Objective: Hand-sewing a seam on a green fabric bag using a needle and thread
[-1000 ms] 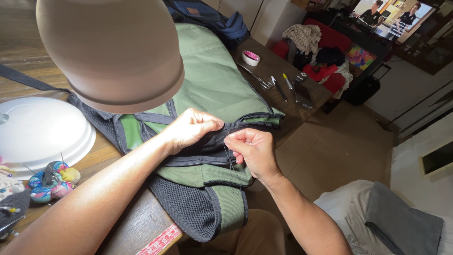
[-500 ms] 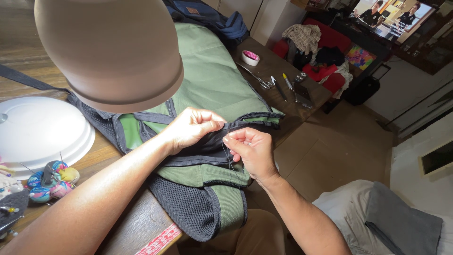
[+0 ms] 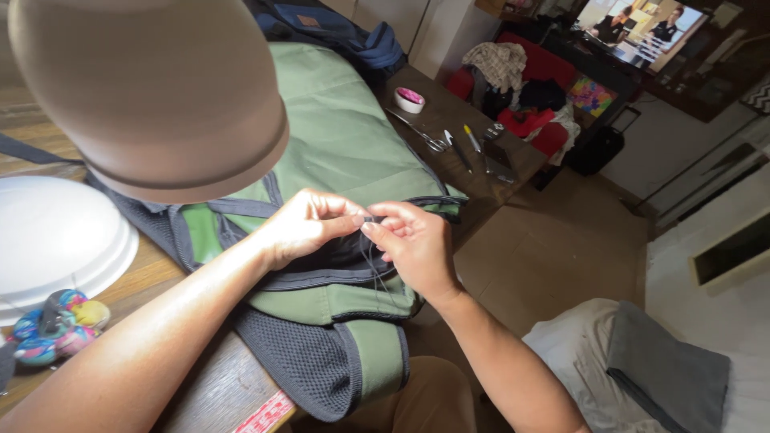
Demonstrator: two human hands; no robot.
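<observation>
Two hands meet over the green backpack on the surface: our left hand now pinches its dark edge, and our right hand, raised since before, draws thread tight, fingers closed on it.

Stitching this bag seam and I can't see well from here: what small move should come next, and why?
Probably draw the dark thread taut. Both hands, left and right, pinch together at the dark seam edge of the green backpack, and thread hangs slack below the fingertips, so the stitch looks unfinished.
</observation>
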